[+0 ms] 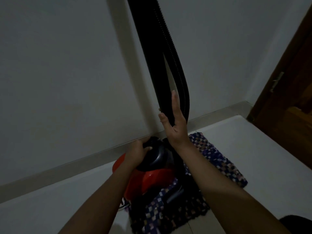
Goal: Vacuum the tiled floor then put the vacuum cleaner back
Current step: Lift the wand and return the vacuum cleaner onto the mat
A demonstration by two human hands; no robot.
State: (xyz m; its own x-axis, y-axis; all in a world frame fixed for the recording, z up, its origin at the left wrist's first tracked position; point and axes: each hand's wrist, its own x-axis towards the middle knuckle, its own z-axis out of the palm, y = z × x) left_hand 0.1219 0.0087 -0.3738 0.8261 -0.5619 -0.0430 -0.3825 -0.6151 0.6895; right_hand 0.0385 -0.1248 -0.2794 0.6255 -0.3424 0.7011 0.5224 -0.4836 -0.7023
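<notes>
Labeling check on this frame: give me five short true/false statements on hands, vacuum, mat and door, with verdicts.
1. The left hand has its grip on the black handle on top of the red vacuum cleaner. True.
2. The right hand rests on the door. False: it is against the black hose, fingers extended.
3. The vacuum cleaner sits partly on a patterned mat. True.
4. The hose lies coiled flat on the floor. False: it runs up out of the top of the view.
5. The wooden door is on the left. False: it is at the right edge.
</notes>
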